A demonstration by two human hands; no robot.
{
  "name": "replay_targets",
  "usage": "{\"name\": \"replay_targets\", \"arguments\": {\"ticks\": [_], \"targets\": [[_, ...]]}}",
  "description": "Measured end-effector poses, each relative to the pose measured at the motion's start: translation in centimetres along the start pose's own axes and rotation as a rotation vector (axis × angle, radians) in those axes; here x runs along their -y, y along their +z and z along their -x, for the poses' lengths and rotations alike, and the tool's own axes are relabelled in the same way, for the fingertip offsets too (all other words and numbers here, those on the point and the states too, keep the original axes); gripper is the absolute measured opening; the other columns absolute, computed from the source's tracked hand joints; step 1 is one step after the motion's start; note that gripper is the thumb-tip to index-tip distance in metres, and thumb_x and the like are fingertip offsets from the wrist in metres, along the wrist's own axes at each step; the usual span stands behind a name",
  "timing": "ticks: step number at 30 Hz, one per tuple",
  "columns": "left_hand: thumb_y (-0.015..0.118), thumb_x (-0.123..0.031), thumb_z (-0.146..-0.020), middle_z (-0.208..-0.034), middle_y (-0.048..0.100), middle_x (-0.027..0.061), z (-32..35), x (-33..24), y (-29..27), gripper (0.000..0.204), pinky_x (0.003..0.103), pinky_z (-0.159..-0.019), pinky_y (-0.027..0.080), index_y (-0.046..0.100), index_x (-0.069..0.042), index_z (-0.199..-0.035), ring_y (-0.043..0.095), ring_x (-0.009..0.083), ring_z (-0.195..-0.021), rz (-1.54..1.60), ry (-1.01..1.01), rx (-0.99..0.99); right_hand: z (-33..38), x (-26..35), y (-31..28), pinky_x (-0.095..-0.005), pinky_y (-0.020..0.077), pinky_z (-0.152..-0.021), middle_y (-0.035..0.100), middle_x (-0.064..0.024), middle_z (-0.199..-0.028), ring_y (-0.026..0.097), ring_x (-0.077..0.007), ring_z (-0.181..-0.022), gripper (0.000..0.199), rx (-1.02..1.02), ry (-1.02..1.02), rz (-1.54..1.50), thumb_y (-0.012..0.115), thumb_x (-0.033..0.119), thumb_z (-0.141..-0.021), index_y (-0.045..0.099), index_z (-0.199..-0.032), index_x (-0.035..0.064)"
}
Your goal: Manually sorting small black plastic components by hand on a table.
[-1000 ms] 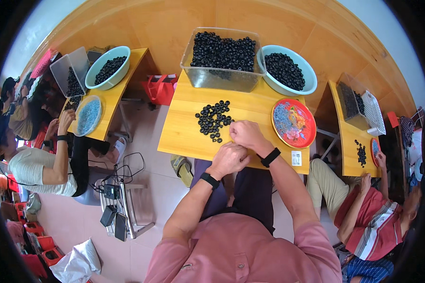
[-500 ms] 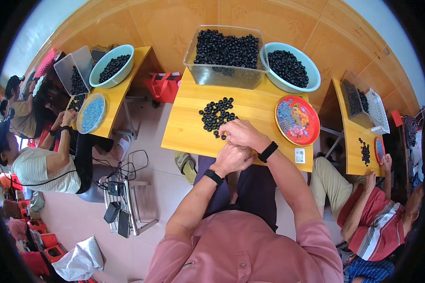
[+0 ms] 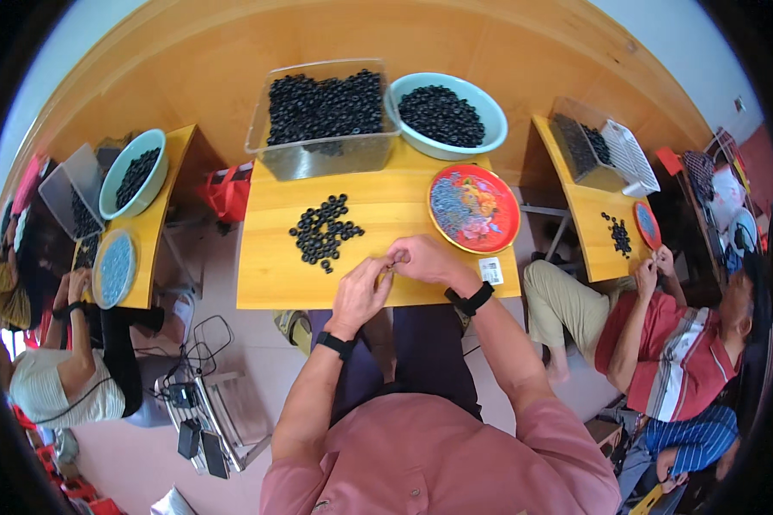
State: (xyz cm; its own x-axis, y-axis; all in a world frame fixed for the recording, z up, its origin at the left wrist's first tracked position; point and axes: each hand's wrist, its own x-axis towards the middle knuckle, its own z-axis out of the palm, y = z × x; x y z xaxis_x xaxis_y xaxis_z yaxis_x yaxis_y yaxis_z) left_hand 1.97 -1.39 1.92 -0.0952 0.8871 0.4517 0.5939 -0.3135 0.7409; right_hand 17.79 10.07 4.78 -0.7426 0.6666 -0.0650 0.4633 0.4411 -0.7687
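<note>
Here, left hand [image 3: 359, 296] and right hand [image 3: 425, 260] meet, fingertips pinched together, on what I cannot tell; one heap of black rings [image 3: 325, 230] lies left of one red tray [image 3: 505, 228]

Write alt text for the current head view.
A person's left hand and right hand meet over a yellow table; anything between them is too small to identify. Beyond lie loose black rings, a red floral tray with blue-grey pieces, and a clear bin and pale-blue basin holding more black rings. People sit at tables on both sides.
</note>
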Motion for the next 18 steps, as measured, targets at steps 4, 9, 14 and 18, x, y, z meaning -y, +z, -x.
{"name": "replay_targets", "arguments": {"ticks": [4,9,14,18], "targets": [[0.073,-0.007,-0.089,-0.084,0.067,0.0124,0.2,0.4,0.4,0.014,0.040,-0.067,0.054,0.069,-0.005,-0.102,0.067,0.0329,-0.073,0.046,0.063,-0.007,0.9,-0.9,0.7,-0.0334,0.0573,-0.072,0.076,-0.0175,-0.086,0.075,-0.0223,-0.077,0.023,-0.065,-0.036,-0.173,0.073,0.012,-0.081,0.075,-0.100,-0.0014],[0.075,-0.007,-0.087,-0.084,0.067,0.0113,0.4,0.5,0.6,0.017,0.037,-0.062,0.053,0.070,-0.005,-0.103,0.065,0.0277,-0.068,0.019,-0.022,0.061,1.5,-1.8,1.3,-0.0322,0.0572,-0.072,0.076,-0.0166,-0.086,0.074,-0.0197,-0.076,0.024,-0.088,-0.026,-0.224,0.071,0.010,-0.081,0.075,-0.101,-0.0023],[0.076,-0.007,-0.087,-0.081,0.065,0.0118,0.4,0.6,0.4,0.018,0.034,-0.063,0.052,0.070,-0.001,-0.103,0.063,0.0217,-0.067,0.046,-0.049,0.055,2.3,-0.4,1.1,-0.0343,0.0567,-0.069,0.075,-0.0151,-0.082,0.074,-0.0220,-0.076,0.018,-0.087,0.050,-0.305,0.067,0.011,-0.084,0.074,-0.095,-0.0016],[0.077,-0.009,-0.087,-0.084,0.067,0.0110,0.3,0.8,0.3,0.019,0.035,-0.064,0.053,0.070,-0.004,-0.104,0.064,0.0241,-0.067,0.031,-0.067,0.057,3.7,-1.1,-1.5,-0.0391,0.0561,-0.067,0.074,-0.0161,-0.081,0.073,-0.0288,-0.077,0.016,-0.438,0.034,-0.035,0.068,0.018,-0.086,0.075,-0.092,0.0052]]}}
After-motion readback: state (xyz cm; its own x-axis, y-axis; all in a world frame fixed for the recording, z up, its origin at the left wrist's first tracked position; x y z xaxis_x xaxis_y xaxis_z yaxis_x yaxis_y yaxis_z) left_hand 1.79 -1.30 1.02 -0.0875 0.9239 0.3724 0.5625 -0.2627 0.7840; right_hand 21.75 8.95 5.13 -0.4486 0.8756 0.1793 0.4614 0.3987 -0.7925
